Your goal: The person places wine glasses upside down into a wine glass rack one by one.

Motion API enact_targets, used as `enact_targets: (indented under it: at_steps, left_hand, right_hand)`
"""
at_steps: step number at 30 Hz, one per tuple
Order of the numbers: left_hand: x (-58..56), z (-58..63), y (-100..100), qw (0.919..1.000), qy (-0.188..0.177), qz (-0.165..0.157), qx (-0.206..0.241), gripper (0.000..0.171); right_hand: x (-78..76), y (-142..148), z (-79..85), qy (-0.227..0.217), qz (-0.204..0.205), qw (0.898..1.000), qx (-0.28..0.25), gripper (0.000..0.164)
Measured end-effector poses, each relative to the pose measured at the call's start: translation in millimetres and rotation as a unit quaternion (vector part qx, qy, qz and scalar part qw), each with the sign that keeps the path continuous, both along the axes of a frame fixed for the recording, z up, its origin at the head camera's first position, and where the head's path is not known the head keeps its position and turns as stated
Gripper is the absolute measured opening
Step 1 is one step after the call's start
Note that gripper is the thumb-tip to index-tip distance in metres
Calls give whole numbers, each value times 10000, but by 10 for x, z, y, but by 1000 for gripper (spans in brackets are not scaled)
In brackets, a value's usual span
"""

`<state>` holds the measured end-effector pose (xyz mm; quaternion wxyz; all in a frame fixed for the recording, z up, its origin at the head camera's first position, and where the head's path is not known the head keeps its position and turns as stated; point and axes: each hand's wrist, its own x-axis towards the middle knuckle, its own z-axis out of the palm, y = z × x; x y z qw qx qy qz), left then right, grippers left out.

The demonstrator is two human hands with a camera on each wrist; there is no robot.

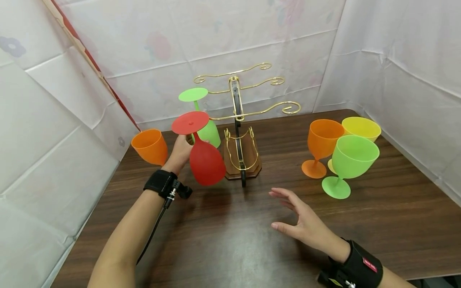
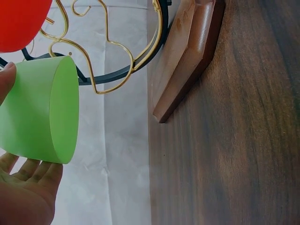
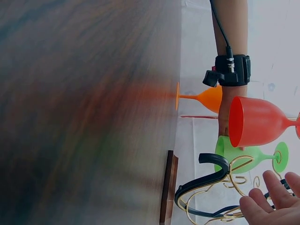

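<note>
Left hand (image 1: 181,151) clamped round bowl of upside-down light-green plastic goblet (image 1: 211,135), just left of gold-and-black metal rack (image 1: 236,98); whether stem touches rack arm hard to tell. Upside-down red plastic goblet (image 1: 207,162) nearer, at rack's front arm. Right hand (image 1: 306,224) above dark wood-grain desk (image 1: 230,248), fingers and thumb apart. Orange goblet (image 1: 152,147) upright beyond left wrist; second orange goblet (image 1: 324,140), yellow goblet (image 1: 361,127), second light-green goblet (image 1: 354,158) grouped upright at right.

Creased wht sheeting (image 1: 252,44); brn wood-grain tbl (image 1: 407,224) w/ glare (image 1: 248,244)
</note>
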<state>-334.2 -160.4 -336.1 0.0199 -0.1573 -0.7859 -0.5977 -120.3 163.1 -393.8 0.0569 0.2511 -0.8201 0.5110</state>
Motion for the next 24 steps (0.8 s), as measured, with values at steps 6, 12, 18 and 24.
enact_targets:
  at_steps: [6,12,18,24]
  left_hand:
    - [144,72,17,9997,151,-43,-164,69]
    - [220,16,-70,9995,-143,15,-284,73]
    - [284,-126,-223,9983,-199,82,-533,75]
    - [406,-272,-399,9968,-118,340,-717,75]
  right_hand:
    - [4,3,2,-44,-62,10000,-4,69]
    - [7,20,-14,29,-46,10000,-51,69]
    - [9,42,-13,105,-57,9999,-61,69]
    - [14,53,-2,67,-130,9999,-36,68]
